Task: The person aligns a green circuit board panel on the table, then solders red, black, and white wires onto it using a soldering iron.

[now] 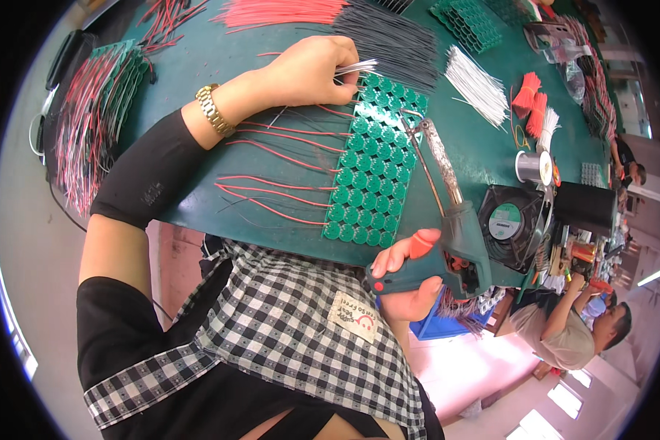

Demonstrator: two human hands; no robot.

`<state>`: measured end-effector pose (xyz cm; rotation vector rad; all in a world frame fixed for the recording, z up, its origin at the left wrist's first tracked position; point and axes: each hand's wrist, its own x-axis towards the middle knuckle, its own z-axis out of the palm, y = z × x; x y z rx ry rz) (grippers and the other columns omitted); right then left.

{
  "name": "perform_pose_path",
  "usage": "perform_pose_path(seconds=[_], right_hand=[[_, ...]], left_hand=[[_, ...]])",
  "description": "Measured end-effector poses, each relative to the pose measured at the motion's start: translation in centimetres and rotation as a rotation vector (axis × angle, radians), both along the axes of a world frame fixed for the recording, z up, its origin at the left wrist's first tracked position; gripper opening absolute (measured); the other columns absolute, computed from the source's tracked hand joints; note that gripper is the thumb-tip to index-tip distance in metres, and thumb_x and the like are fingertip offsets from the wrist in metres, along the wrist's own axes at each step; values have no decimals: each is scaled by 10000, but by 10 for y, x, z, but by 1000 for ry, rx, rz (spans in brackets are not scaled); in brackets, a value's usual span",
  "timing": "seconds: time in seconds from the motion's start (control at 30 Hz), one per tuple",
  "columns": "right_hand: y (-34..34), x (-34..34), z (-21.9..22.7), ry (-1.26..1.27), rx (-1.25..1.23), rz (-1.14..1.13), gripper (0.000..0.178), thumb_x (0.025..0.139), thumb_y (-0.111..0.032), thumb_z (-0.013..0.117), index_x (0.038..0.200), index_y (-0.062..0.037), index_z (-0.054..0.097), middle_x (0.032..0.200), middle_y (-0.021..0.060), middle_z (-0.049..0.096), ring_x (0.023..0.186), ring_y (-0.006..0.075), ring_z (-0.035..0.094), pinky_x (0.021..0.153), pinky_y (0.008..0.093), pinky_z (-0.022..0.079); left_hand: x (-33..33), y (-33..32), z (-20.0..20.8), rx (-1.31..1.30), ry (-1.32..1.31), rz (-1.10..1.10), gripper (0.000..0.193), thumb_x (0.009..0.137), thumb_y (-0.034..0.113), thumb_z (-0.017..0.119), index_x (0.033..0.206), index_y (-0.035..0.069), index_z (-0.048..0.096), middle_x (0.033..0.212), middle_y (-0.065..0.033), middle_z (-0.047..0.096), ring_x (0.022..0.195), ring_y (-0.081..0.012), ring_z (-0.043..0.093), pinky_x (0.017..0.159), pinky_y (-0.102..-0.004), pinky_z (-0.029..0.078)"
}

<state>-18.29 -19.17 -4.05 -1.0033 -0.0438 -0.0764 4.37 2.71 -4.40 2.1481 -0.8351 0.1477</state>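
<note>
My left hand [319, 70] is closed around a small bunch of white wires [358, 68], held over the upper left corner of a green circuit board panel [374, 161]. The panel lies on the table with rows of small round boards. Red wires [293, 136] and thin black ones run leftward from its left edge. In my right hand [407, 275] is a dark green soldering gun [463, 238] with a red trigger. Its long metal barrel points up, and the tip is above the panel's upper right part.
Loose red wires [279, 11], black wires [389, 44] and white wires [477, 84] lie on the green table [191, 73]. A solder spool [533, 168] and a black fan [506, 220] stand at right. Wired panels [99, 125] are at left. Another person [572, 330] sits at right.
</note>
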Motion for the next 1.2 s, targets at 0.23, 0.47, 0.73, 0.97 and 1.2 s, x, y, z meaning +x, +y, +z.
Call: perform_pose_path(seconds=[0.23, 0.47, 0.73, 0.97, 1.2], right_hand=[[-8, -4, -6, -3, -88, 77, 662, 887, -537, 456, 1290, -31, 316, 795, 103, 501, 632, 214, 556, 616, 340, 476], [-9, -8, -7, 21, 111, -27, 631, 879, -483, 527, 1251, -3, 355, 780, 139, 519, 624, 236, 563, 582, 357, 504], [-17, -11, -8, -22, -55, 14, 657, 907, -529, 399, 1317, -28, 284, 828, 107, 497, 639, 210, 560, 626, 347, 471], [-14, -10, -5, 25, 42, -54, 632, 874, -476, 538, 1239, 12, 373, 773, 135, 517, 628, 213, 548, 574, 327, 493], [-12, 0, -2, 44, -30, 48, 642, 875, -474, 530, 1261, 12, 366, 782, 119, 512, 638, 203, 547, 587, 319, 482]], left_hand=[[1, 0, 7, 45, 49, -3, 88, 692, 71, 646, 683, 10, 584, 825, -46, 557, 691, -169, 539, 612, -284, 432], [1, 3, 6, 39, 30, -15, 92, 696, 70, 646, 686, 9, 578, 834, -50, 555, 690, -170, 543, 618, -284, 440], [0, 0, 9, 119, 22, -9, 133, 707, 126, 653, 755, 15, 599, 815, -105, 566, 751, -275, 563, 686, -357, 451], [18, 27, 27, -59, 88, 80, 237, 972, 217, 429, 934, 36, 577, 818, -23, 567, 675, -122, 512, 640, -277, 449], [-16, 13, 53, 119, -178, 108, 191, 949, 204, 450, 988, 32, 525, 727, -66, 570, 655, -179, 563, 582, -320, 438]])
